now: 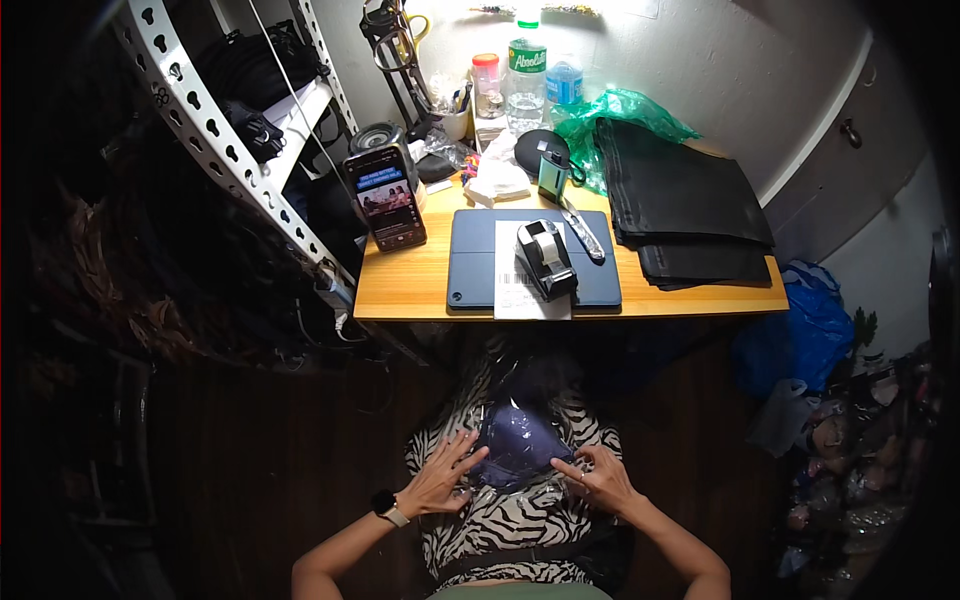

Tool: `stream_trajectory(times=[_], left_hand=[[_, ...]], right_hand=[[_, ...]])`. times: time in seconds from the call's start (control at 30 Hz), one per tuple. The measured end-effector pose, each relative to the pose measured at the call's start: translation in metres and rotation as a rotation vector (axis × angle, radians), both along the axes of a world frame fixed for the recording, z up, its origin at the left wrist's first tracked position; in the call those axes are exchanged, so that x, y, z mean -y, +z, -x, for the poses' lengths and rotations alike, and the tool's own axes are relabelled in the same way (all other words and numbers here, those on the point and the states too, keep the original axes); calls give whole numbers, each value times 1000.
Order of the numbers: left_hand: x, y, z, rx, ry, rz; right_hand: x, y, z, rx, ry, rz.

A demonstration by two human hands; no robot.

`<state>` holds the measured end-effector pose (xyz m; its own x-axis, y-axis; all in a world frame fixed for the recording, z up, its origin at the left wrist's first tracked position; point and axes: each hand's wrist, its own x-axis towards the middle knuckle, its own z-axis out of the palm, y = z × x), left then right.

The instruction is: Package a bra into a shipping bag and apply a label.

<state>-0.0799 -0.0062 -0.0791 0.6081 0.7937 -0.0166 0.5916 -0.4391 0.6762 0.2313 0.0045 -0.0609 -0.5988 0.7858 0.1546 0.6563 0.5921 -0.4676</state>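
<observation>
A purple garment, perhaps a bra, in a clear plastic bag (517,442) lies on my lap over zebra-print cloth (517,517). My left hand (446,476), with a watch at the wrist, rests spread on the bag's left edge. At the right edge, my right hand (596,476) has its thumb and fingers at the plastic; whether they pinch it I cannot tell. Beyond my lap, a black tape dispenser (547,259) stands on a printed paper sheet (514,300) over a dark blue tablet case (472,277). A utility knife (583,232) lies beside the dispenser.
The wooden desk (405,289) holds a leaning phone (386,199), black plastic mailers (686,187), a green plastic bag (622,112) and a water bottle (526,90). A white metal shelf (217,142) stands left. Blue bags (802,330) and wrapped items (840,465) lie right.
</observation>
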Motion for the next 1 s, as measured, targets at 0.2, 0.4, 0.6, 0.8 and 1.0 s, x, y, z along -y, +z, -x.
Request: stream_trajectory(times=[0.2, 0.4, 0.6, 0.8, 1.0], left_hand=[[-5, 10, -9, -97, -47, -88], [-5, 1, -35, -105, 146, -247], [-34, 32, -20, 129, 363, -477], [-34, 40, -23, 894, 548, 228], [-30, 3, -16, 735, 564, 575]], right_hand=[[-14, 3, 3, -181, 15, -100], [-32, 34, 10, -309, -43, -39], [-38, 51, -10, -451, -132, 89], [-30, 49, -12, -725, -182, 412], [-18, 2, -32, -870, -265, 1033]])
